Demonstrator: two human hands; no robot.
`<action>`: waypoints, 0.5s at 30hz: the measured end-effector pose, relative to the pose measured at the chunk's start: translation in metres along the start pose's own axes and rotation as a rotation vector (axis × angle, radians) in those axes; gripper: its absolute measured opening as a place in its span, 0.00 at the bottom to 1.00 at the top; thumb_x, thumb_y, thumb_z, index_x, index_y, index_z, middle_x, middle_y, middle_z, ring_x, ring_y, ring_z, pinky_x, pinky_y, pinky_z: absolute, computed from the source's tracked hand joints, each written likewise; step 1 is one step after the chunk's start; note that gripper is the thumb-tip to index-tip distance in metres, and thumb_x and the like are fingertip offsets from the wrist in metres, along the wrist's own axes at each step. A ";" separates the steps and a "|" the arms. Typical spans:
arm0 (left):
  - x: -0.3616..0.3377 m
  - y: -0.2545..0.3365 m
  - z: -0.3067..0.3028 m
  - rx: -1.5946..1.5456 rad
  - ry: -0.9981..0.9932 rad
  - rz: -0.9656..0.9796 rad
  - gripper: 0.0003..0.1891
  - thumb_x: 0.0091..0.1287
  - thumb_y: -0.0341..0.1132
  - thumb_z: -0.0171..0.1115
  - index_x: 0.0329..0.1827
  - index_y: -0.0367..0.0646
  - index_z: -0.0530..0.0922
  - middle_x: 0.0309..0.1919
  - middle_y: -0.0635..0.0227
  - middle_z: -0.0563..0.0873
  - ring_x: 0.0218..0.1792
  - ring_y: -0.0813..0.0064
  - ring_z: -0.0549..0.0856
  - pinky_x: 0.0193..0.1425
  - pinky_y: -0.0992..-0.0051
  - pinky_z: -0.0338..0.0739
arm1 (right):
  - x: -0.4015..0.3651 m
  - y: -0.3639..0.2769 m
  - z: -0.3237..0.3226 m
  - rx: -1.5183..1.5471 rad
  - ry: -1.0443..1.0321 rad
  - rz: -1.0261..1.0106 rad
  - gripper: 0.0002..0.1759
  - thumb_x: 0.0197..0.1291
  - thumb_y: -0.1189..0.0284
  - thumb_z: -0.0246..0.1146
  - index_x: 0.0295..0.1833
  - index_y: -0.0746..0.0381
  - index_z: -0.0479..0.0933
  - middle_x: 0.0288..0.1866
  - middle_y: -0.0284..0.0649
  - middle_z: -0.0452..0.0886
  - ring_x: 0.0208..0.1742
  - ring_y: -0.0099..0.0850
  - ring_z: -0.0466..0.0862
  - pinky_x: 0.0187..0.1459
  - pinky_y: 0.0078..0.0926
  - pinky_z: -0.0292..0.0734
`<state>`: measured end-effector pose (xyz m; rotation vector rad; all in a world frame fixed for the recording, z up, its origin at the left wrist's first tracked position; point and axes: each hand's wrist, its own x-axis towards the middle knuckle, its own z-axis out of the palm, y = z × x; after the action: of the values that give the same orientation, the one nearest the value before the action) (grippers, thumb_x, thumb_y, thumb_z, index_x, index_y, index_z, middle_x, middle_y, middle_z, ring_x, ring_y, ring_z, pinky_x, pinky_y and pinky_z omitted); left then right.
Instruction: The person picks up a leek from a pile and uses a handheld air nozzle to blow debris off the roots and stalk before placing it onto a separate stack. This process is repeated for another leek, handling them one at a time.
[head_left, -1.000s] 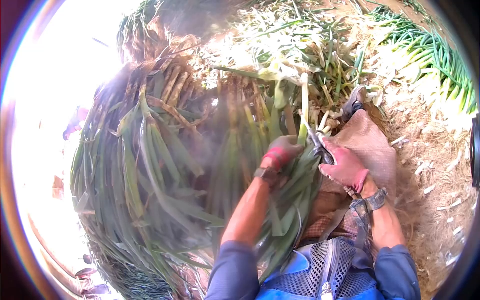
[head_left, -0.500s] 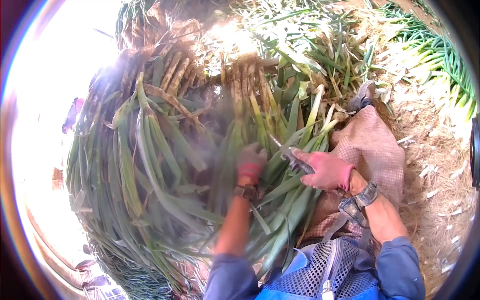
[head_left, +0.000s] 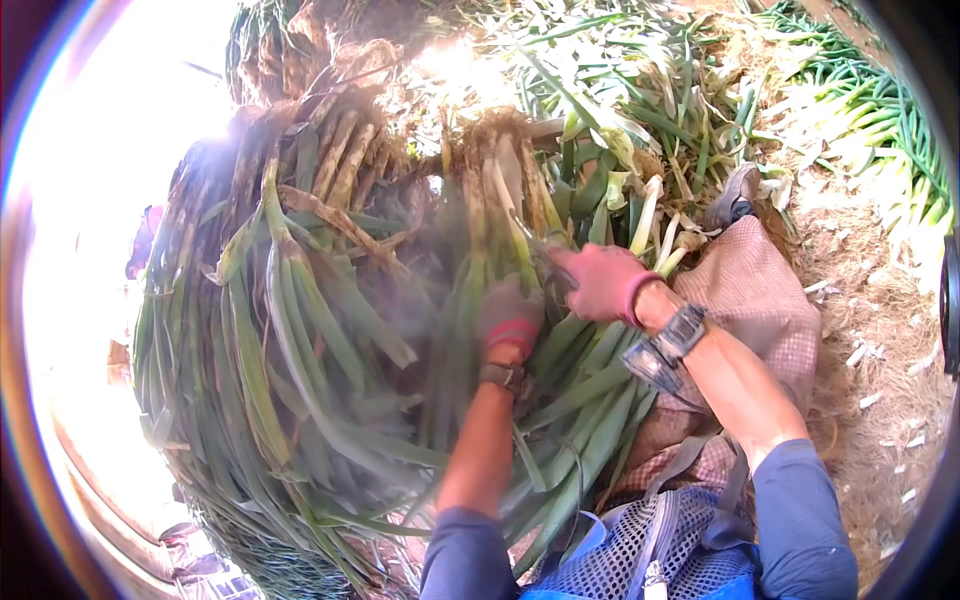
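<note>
In the head view, my left hand [head_left: 510, 312], in a pink-cuffed glove, is closed around the green part of a long green onion stalk [head_left: 522, 258] in the pile. My right hand [head_left: 602, 283], in a pink glove, grips a knife-like tool [head_left: 528, 228] with a thin metal blade; its exact kind is blurred. The blade lies against the pale lower stalk, above my left hand. Beside it stand several stalks with brown, rooty ends [head_left: 495, 125] pointing away from me. My left fingers are partly hidden by leaves.
A large heap of green onions [head_left: 250, 350] fills the left side. Stripped leaves [head_left: 640, 80] lie at the back. Green onions [head_left: 900, 140] with pale stems are laid out at far right. My checked trouser leg [head_left: 755, 290] and shoe [head_left: 733, 195] border the scrap-strewn ground [head_left: 880, 330].
My right hand has moved up and left, bringing the blade against the stalk near its root end. My left hand has shifted slightly right, staying closed in the leaves.
</note>
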<state>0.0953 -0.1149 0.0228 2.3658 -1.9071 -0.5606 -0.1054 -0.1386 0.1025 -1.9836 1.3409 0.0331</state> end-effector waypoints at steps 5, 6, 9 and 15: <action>0.014 0.013 -0.003 0.176 -0.131 -0.016 0.32 0.67 0.59 0.72 0.66 0.47 0.83 0.59 0.51 0.90 0.63 0.50 0.88 0.65 0.55 0.82 | 0.050 0.006 -0.008 0.050 0.039 0.069 0.39 0.63 0.67 0.63 0.82 0.52 0.67 0.65 0.62 0.81 0.68 0.59 0.83 0.71 0.52 0.76; 0.014 0.017 -0.005 0.154 -0.117 -0.021 0.28 0.67 0.56 0.71 0.63 0.45 0.85 0.57 0.48 0.91 0.60 0.48 0.89 0.64 0.54 0.83 | 0.058 0.008 -0.008 0.061 0.078 0.062 0.39 0.64 0.67 0.62 0.83 0.51 0.67 0.65 0.62 0.81 0.67 0.59 0.83 0.70 0.52 0.77; 0.021 0.020 -0.008 0.123 -0.129 -0.032 0.26 0.67 0.53 0.72 0.58 0.43 0.87 0.55 0.45 0.91 0.56 0.46 0.90 0.62 0.54 0.84 | 0.056 0.011 -0.011 0.085 0.141 0.043 0.40 0.65 0.66 0.62 0.84 0.51 0.66 0.65 0.62 0.81 0.67 0.58 0.83 0.70 0.52 0.77; 0.022 0.000 0.007 0.046 -0.357 -0.002 0.28 0.60 0.50 0.79 0.57 0.39 0.88 0.50 0.46 0.93 0.52 0.50 0.93 0.55 0.58 0.85 | 0.032 0.021 -0.005 0.126 0.151 0.059 0.44 0.65 0.62 0.61 0.88 0.51 0.61 0.68 0.61 0.79 0.70 0.58 0.81 0.72 0.51 0.74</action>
<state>0.0964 -0.1347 0.0105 2.4287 -2.0680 -1.0092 -0.1092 -0.1711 0.0818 -1.8703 1.4605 -0.1724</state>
